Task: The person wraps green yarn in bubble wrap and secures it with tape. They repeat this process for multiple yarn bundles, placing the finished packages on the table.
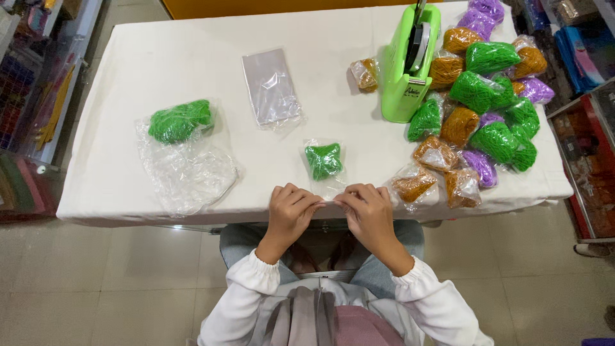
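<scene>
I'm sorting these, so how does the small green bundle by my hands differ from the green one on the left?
The small green bundle is compact and sits inside its own little clear bag. The left green bundle is larger, elongated, and lies at the top of a big crumpled plastic sheet. Both are green stringy material on the white table.

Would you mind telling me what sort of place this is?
Probably a packing table inside a small shop or stockroom. A white table holds a pile of bagged bundles, a green tape dispenser and flat clear bags, and crowded goods shelves stand on either side.
</scene>
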